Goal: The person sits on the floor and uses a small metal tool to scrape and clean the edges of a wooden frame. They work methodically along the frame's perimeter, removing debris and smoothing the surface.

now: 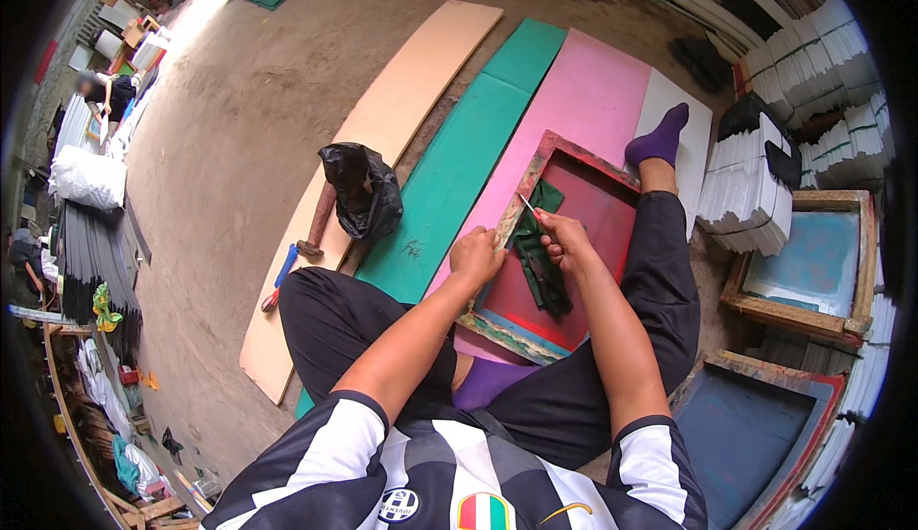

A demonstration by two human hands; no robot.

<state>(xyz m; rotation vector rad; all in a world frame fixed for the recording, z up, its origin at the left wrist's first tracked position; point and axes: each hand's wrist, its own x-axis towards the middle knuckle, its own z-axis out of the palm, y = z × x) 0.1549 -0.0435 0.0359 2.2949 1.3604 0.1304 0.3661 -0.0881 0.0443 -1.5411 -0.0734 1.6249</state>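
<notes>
Between my legs lies a wooden screen-printing frame [547, 168] with red mesh [595, 207] and a worn, paint-stained rim. My right hand [567, 241] is closed round the red handle of a thin metal tool, which looks like a screwdriver [527, 204]; its tip points at the frame's left rail. At that same rail my left hand [478, 256] is closed, fingers curled against the wood; what they pinch, if anything, is hidden. A crumpled dark green cloth [540, 267] rests on the mesh beneath my right hand.
Beige [406, 85], green [497, 90] and pink boards [598, 80] lie on the floor. Left of me are a black plastic bag [359, 190], a hammer [311, 247] and blue-and-red pliers [283, 272]. More frames [734, 302] and paper stacks [751, 186] stand right. A person [117, 95] is far left.
</notes>
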